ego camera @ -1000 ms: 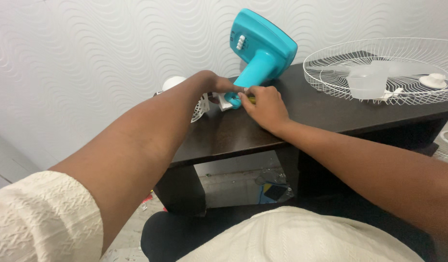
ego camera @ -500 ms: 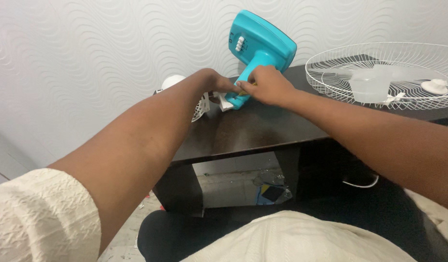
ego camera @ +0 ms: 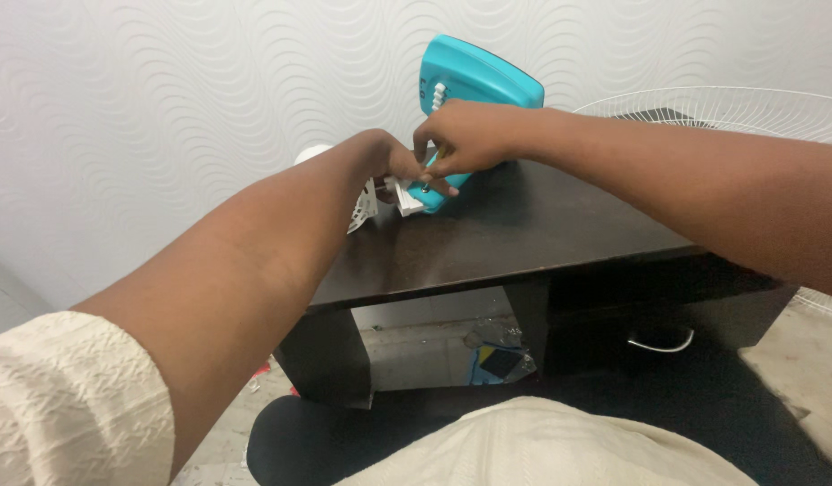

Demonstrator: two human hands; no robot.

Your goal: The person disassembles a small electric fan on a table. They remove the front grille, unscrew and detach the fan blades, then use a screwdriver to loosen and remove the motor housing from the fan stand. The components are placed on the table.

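Item: teal fan base (ego camera: pixel 474 76), tipped on its side at the back of the dark table (ego camera: pixel 488 243), neck end toward the person.

Left hand (ego camera: pixel 389 162): fingers closed on the lower neck beside a small white part (ego camera: pixel 404 200), steadying it.

Right hand (ego camera: pixel 465 135): pinched shut over the neck joint; whether it grips a slim tool I cannot tell.

Method, as I judge it: brace the neck firmly, work straight on, avoid twisting the base off the edge.

Nearby: white wire fan guard (ego camera: pixel 731 103).

Change: the right hand has risen higher over the neck; the guard sits further right in view.
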